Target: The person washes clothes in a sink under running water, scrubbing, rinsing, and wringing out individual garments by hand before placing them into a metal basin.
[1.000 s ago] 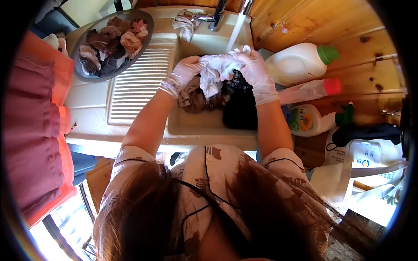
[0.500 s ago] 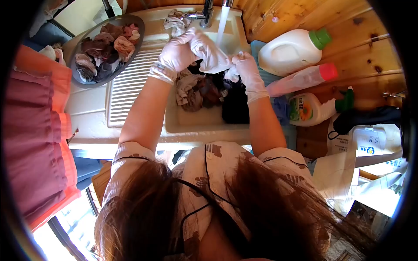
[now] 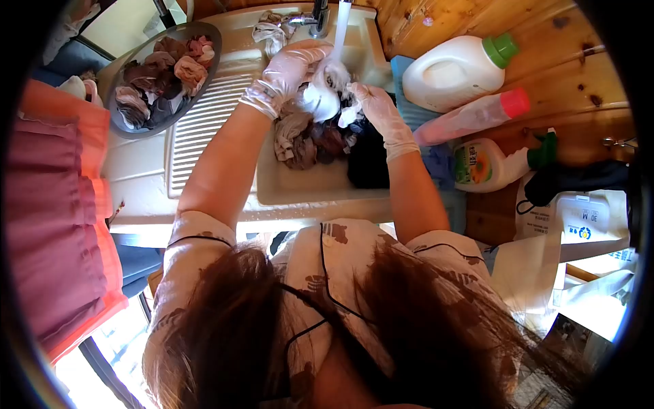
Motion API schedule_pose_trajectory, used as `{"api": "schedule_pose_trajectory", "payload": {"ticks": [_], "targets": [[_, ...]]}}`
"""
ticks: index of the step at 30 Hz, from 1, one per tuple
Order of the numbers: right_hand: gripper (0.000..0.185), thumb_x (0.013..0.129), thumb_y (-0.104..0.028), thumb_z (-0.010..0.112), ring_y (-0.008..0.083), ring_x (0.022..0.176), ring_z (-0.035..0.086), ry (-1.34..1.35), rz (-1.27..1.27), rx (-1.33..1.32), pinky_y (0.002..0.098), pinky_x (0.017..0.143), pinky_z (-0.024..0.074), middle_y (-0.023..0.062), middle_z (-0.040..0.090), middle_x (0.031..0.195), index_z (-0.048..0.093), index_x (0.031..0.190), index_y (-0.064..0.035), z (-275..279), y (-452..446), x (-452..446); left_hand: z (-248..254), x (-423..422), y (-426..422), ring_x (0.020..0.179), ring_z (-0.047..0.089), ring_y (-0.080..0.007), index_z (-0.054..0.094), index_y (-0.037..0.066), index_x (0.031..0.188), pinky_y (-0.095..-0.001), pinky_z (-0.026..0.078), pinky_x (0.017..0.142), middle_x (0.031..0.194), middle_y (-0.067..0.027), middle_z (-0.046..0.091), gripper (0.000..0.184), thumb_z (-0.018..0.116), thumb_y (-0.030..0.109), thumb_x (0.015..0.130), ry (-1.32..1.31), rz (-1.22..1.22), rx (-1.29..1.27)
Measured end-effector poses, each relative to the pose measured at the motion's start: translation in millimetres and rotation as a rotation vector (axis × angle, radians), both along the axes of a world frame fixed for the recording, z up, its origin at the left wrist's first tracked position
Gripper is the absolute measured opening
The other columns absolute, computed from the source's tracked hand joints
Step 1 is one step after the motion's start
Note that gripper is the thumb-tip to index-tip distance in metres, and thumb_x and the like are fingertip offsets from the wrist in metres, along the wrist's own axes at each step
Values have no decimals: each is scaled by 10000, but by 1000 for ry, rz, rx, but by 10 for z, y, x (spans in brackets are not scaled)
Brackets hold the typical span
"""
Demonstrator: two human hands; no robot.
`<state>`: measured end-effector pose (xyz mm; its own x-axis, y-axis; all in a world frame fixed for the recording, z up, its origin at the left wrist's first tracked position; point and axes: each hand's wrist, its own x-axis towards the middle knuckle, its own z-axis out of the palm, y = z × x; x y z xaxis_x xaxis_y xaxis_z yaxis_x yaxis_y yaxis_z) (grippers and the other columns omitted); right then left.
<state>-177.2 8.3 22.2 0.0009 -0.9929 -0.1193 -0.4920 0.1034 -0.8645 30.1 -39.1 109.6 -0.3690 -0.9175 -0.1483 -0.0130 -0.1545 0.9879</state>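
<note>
Running water (image 3: 342,31) pours onto a small white cloth (image 3: 321,102) stretched between my gloved hands over the sink (image 3: 300,196). My left hand (image 3: 296,65), in a thin whitish glove, is curled round the cloth's left side beside the stream. At the cloth's right end, the fingers of my right hand (image 3: 377,109) pinch it, gloved likewise. Beneath, in the basin, lie crumpled brownish-grey cloths (image 3: 296,140) and a black cloth (image 3: 368,160). The exact kind of white garment is hard to make out.
A grey oval tub (image 3: 216,68) of small crumpled garments stands left on the ribbed drainboard (image 3: 204,136). The tap (image 3: 319,20) rises behind, with a wet cloth (image 3: 272,33) beside it. Right are a green-capped white jug (image 3: 446,75), a pink-capped bottle (image 3: 470,116) and a spray bottle (image 3: 484,167).
Both hands have lowered slightly, bringing the white cloth under the running water, which now splashes on it. My left hand has turned and shifted a little; the grip of both stays.
</note>
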Motion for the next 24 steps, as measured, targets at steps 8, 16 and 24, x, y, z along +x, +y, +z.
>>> {"api": "schedule_pose_trajectory", "payload": {"ticks": [8,16,24], "targets": [[440,888,-377,487,219,671,593,-85,-79,127,335,630,452,131,630,748,629,940,37,-39,83,80,-399,54,-237,800,571,-139,533,4,1174,-236,458,690,938,-60,624,345,566,161,868,212,-312,-5],[333,835,-304,568,336,816,620,546,307,-44,395,750,481,174,651,897,648,936,3,-741,-13,-47,-75,232,-154,770,573,-127,576,9,1078,-242,479,735,935,-77,623,238,571,104,861,607,-54,-60],[382,796,-400,523,314,896,634,857,219,509,376,758,500,174,659,883,698,850,-64,-1423,163,77,-228,289,38,642,567,-105,603,-19,1006,-200,446,558,788,-88,637,296,610,244,870,113,-225,92]]}}
